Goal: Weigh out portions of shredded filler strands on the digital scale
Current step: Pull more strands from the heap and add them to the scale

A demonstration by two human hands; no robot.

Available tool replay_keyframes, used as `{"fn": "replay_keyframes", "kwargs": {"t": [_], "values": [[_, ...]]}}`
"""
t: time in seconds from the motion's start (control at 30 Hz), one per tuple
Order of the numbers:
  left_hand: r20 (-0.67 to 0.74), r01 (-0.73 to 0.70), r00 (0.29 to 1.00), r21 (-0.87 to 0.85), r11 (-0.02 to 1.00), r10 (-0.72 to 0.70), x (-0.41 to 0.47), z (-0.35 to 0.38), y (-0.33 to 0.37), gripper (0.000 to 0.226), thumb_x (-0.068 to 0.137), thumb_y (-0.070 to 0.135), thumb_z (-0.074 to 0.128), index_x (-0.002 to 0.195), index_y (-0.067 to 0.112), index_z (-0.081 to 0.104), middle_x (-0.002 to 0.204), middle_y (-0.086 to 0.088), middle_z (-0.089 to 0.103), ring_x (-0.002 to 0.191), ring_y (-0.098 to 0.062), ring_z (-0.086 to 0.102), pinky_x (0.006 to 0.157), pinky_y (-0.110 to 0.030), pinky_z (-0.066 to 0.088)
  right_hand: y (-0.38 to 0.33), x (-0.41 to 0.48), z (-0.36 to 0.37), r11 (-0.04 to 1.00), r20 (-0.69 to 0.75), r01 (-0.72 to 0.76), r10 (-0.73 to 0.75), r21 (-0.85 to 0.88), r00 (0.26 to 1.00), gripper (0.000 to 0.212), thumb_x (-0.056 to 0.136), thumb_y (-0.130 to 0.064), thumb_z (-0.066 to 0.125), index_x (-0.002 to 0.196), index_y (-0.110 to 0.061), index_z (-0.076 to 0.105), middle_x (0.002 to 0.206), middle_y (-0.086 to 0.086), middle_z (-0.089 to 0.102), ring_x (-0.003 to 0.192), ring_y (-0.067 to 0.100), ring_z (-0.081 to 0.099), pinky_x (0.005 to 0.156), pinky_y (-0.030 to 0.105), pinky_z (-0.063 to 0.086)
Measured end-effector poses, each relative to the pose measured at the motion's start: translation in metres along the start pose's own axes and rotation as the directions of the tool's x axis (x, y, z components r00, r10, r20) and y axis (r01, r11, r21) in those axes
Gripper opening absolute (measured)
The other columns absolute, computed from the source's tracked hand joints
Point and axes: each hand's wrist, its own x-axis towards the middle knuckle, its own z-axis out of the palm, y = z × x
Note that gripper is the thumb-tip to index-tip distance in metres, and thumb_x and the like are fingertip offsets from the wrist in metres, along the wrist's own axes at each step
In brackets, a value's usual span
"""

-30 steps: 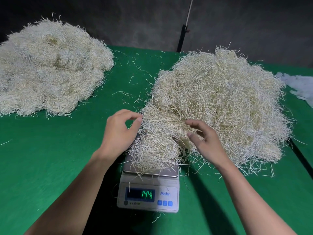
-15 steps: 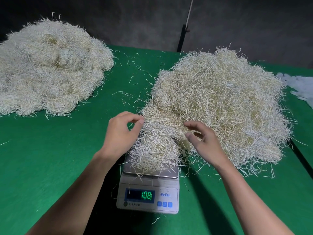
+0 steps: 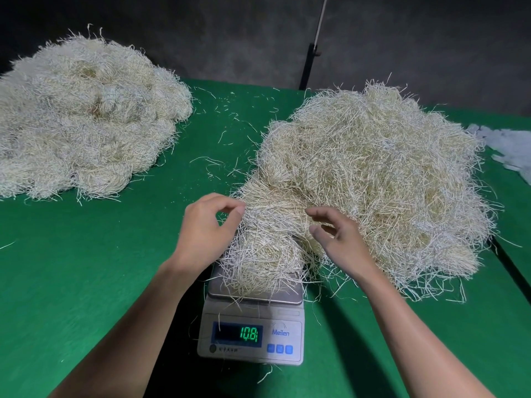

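Note:
A white digital scale [image 3: 251, 334] stands near the table's front and its green display reads 10.8. A portion of pale shredded strands [image 3: 264, 257] lies on its steel pan and merges at the back with the big loose pile [image 3: 373, 179] on the right. My left hand [image 3: 207, 231] is at the portion's left side, thumb and forefinger meeting at the strands' edge. My right hand [image 3: 339, 237] hovers at the portion's right side with its fingers spread and relaxed, holding nothing.
A second large heap of strands [image 3: 80, 122] lies at the back left on the green table [image 3: 86, 268]. Loose strands are scattered between the heaps. White scraps [image 3: 511, 147] lie at the far right, beside a dark gap [image 3: 514, 271] in the table.
The scale reading fell from 14.4 to 10.8. My left hand's fingers closed toward a pinch at the strands' edge and my right hand opened slightly; both stayed beside the portion.

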Motion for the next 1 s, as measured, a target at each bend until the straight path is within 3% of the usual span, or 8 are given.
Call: {"fn": "replay_keyframes", "kwargs": {"t": [0.1,0.23,0.33,0.5,0.7,0.83,0.9,1.0], "values": [[0.000,0.001,1.000,0.006,1.000,-0.001,-0.001,-0.001,0.000,0.012,0.088,0.011,0.063,0.093,0.016,0.073,0.087,0.017,0.063,0.086,0.017,0.054,0.072,0.002,0.036,0.004,0.008,0.004,0.999,0.063,0.013,-0.010,-0.039,0.998,0.035,0.091,-0.022,0.058,0.121,-0.037,0.048,0.124,-0.024,0.047,0.116,-0.002,0.046,0.110,0.041,0.035],[0.083,0.083,0.993,0.073,0.994,-0.089,-0.006,0.008,-0.010,0.026,0.090,0.022,0.061,0.116,0.017,0.065,0.114,0.005,0.063,0.103,0.006,0.054,0.095,-0.018,0.042,0.004,0.040,0.018,0.967,0.363,0.055,0.040,-0.247,0.931,0.099,0.065,-0.070,0.059,0.147,-0.046,0.008,0.158,-0.010,-0.002,0.142,0.009,0.000,0.112,0.044,0.008],[0.285,0.234,0.907,0.271,0.934,-0.310,-0.017,0.024,-0.035,0.064,0.093,0.047,0.047,0.147,0.018,0.027,0.152,0.001,0.030,0.140,-0.017,0.028,0.115,-0.045,0.024,0.009,0.058,0.036,0.947,0.518,-0.004,0.179,-0.321,0.837,0.117,0.058,-0.072,0.062,0.146,-0.046,-0.010,0.157,-0.004,-0.018,0.144,0.019,-0.012,0.114,0.058,0.006],[0.348,0.287,0.837,0.378,0.880,-0.423,-0.049,0.063,-0.072,0.074,0.094,0.059,0.017,0.151,0.018,-0.008,0.158,-0.002,-0.007,0.146,-0.019,-0.003,0.117,-0.050,0.010,0.042,0.025,0.076,0.877,0.556,0.059,0.249,-0.477,0.793,0.123,0.048,-0.078,0.069,0.133,-0.063,-0.019,0.156,-0.012,-0.013,0.143,0.016,-0.012,0.114,0.055,-0.006],[0.165,0.343,0.929,-0.037,0.939,-0.333,-0.046,0.076,-0.051,0.067,0.097,0.048,0.028,0.151,0.019,0.000,0.158,0.005,0.003,0.143,-0.006,0.005,0.114,-0.026,0.004,0.039,0.009,0.090,0.893,0.201,0.080,0.011,-0.442,0.980,0.070,0.082,-0.028,0.070,0.142,-0.016,0.037,0.142,0.006,0.043,0.134,0.024,0.037,0.111,0.030,0.026],[0.309,0.564,0.820,-0.580,0.587,-0.482,0.008,0.060,0.010,0.083,0.073,0.073,0.046,0.145,0.034,0.029,0.151,0.012,0.027,0.128,-0.001,0.026,0.106,-0.030,0.019,-0.003,0.032,0.076,0.869,0.130,0.173,-0.126,-0.463,0.984,0.073,0.081,-0.013,0.068,0.145,-0.015,0.033,0.149,0.005,0.036,0.138,0.019,0.030,0.108,0.021,0.010],[0.263,0.580,0.773,-0.661,0.476,-0.577,0.039,0.053,0.033,0.051,0.080,0.064,0.054,0.116,0.028,0.059,0.129,0.004,0.052,0.116,-0.010,0.044,0.103,-0.038,0.034,-0.031,0.040,0.064,0.907,0.135,0.242,-0.208,-0.344,0.969,0.079,0.078,-0.012,0.069,0.145,-0.018,0.027,0.148,0.001,0.035,0.135,0.010,0.030,0.112,0.023,0.016],[0.238,0.532,0.709,-0.799,0.281,-0.664,0.079,0.040,0.048,0.037,0.088,0.048,0.057,0.098,0.014,0.068,0.101,-0.015,0.068,0.094,-0.030,0.067,0.081,-0.045,0.056,-0.061,0.033,0.052,0.954,0.075,0.300,-0.300,0.006,0.951,0.078,0.080,-0.044,0.065,0.141,-0.044,0.017,0.146,-0.019,0.026,0.132,-0.008,0.025,0.109,0.019,0.022]]}}
